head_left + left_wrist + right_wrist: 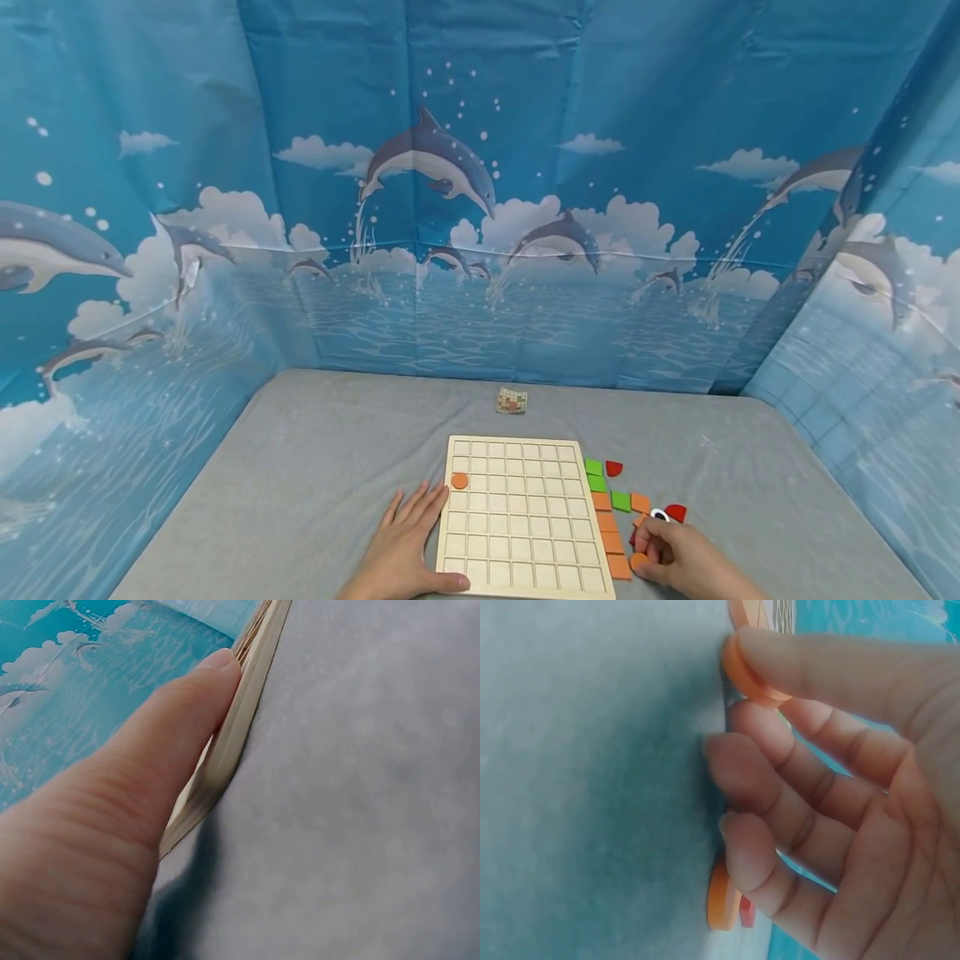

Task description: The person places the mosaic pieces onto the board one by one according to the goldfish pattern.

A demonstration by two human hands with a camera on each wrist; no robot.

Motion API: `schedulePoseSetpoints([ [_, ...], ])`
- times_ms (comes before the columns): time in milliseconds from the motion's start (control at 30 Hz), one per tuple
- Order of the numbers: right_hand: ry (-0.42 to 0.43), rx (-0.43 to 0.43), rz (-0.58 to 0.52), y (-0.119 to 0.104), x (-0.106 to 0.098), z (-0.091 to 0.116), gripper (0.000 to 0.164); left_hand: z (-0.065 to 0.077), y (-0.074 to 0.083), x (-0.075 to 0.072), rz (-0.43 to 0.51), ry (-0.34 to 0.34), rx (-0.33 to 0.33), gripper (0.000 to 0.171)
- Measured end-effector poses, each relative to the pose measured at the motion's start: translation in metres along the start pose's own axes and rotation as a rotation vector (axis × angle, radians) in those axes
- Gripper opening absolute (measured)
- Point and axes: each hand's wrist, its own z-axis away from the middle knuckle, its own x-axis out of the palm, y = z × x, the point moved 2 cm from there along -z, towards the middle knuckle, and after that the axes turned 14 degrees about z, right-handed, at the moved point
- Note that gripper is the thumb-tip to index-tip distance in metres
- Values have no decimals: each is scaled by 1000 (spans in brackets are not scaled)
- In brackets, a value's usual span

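Note:
A pale wooden grid board (517,527) lies on the grey cloth, with one orange disc (460,481) in a cell near its upper left. My left hand (408,542) rests spread along the board's left side. Its thumb (202,697) lies against the near edge. To the right of the board, my right hand (675,552) pinches a second orange disc (744,675) between thumb and index finger, low over the cloth. The other fingers are loosely bent; beside the little finger sits another orange piece (721,896).
Orange tiles (612,542) and green tiles (595,475) line the board's right edge. Beyond them lie red pieces (614,468) and a white-and-black eye-like disc (659,515). A small patterned card (512,401) lies behind the board. A dolphin-print curtain (480,208) surrounds the table.

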Motion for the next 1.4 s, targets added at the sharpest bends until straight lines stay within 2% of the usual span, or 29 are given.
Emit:
schedulePoseSetpoints([
  [267,18,-33,-9,2,1,3,23,0,0,0,9,-2,3,117],
  [433,12,-51,-54,2,1,5,22,0,-1,0,7,-1,4,117],
  [633,17,-20,-73,2,2,6,22,1,-1,0,11,-8,6,116],
  [900,87,44,-45,-2,2,5,26,1,-1,0,14,-5,6,116],
  [1233,133,77,-105,-10,4,0,29,1,-2,0,26,-18,-13,116],
  [1400,192,92,-105,-17,9,-4,29,0,-3,0,17,-13,-13,116],
])
